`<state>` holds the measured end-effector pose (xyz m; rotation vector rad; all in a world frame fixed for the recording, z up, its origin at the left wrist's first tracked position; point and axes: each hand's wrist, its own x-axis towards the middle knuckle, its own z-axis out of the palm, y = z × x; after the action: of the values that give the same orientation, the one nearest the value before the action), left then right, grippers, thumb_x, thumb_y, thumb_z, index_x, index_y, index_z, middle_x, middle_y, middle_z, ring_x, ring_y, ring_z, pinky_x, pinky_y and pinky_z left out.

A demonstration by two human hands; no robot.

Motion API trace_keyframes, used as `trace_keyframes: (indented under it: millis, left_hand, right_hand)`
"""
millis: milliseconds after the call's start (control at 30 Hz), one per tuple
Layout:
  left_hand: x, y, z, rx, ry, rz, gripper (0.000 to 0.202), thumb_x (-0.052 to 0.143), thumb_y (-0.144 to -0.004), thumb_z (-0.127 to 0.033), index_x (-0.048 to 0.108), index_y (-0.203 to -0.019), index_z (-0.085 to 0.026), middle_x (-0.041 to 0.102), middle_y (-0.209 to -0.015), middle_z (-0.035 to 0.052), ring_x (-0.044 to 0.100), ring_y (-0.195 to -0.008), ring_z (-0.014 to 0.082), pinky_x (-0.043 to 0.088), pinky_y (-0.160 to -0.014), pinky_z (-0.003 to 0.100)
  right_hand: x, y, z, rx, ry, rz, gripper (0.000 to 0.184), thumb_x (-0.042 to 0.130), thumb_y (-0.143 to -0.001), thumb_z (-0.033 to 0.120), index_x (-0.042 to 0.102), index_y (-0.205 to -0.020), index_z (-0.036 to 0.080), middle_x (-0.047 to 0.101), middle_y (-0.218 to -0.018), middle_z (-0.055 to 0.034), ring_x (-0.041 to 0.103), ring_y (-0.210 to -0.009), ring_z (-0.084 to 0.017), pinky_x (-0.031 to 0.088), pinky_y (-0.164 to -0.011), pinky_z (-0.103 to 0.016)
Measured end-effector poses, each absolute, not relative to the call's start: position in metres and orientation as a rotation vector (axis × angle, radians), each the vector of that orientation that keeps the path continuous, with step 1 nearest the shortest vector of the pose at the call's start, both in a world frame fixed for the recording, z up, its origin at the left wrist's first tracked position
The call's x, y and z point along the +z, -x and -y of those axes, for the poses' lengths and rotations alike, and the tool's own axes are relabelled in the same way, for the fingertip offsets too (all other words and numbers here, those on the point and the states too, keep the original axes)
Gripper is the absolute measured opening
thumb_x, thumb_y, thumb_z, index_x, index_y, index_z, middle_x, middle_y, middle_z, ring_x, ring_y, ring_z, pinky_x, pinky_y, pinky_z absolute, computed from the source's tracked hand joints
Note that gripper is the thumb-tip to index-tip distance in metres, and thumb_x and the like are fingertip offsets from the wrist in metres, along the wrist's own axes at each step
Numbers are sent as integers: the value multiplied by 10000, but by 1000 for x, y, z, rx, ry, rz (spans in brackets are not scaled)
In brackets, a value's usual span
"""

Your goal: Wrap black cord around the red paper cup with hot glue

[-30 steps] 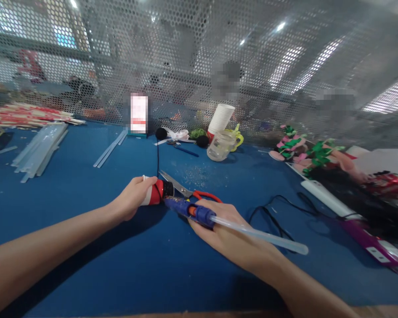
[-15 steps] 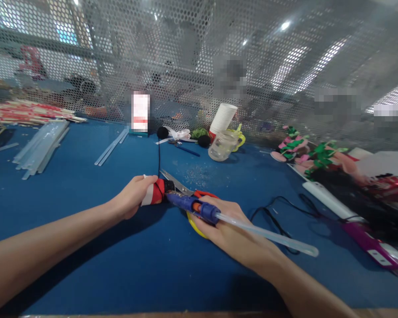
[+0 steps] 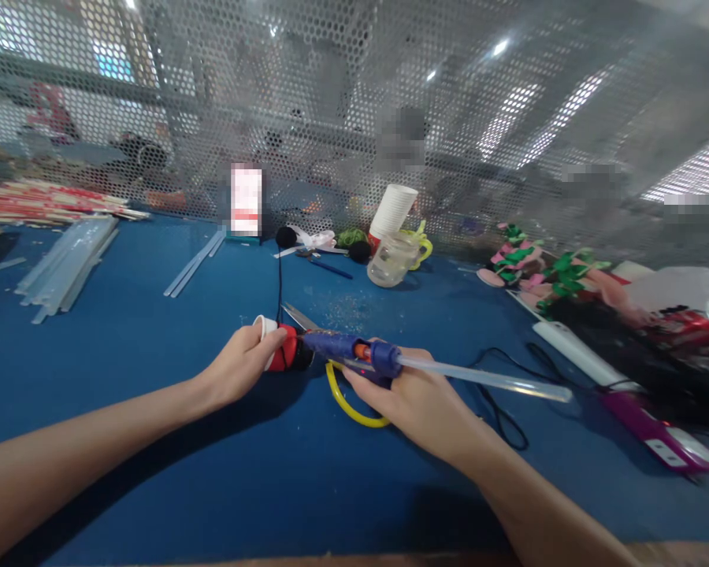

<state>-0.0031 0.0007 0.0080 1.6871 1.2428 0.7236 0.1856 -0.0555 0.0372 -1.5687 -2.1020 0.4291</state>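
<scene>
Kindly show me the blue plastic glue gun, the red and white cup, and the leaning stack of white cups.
Blue plastic glue gun (image 3: 339, 345), head view: on its barrel.
Red and white cup (image 3: 289, 343), head view: on its red side.
Leaning stack of white cups (image 3: 395, 211), head view: on its ribbed side.

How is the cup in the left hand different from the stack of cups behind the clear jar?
The cup is held by the left hand, while the stack of cups touches neither hand. Black yarn wraps one end of the cup; none shows on the stack. The stack looks mostly white, but the cup shows more red. Both have some white and red.
</scene>
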Motion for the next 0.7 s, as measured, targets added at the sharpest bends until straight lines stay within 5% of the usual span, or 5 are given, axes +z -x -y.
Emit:
trace_keyframes:
  millis: [233, 700]
  left_hand:
    - [4, 5, 3, 685, -1891, -1244, 310, 295, -762, -365, 310, -516, -176, 272, -524, -52, 258, -483, 87, 217, -453, 221]
    - [0, 7, 4, 676, -2011, -1196, 298, 297, -764, -322, 417, -544, -162, 351, -517, -42, 318, -502, 95, 263, -490, 226]
  right_hand:
    - [41, -188, 52, 379, 1559, 2172, 169, 418, -750, 214, 582, -754, 176, 584, -637, -24, 527, -588, -148, 404, -563, -257]
    - [44, -187, 52, 445, 1621, 2123, 159, 426, -743, 247, 564, -730, 168, 572, -611, -1, 514, -557, -130, 404, -543, -243]
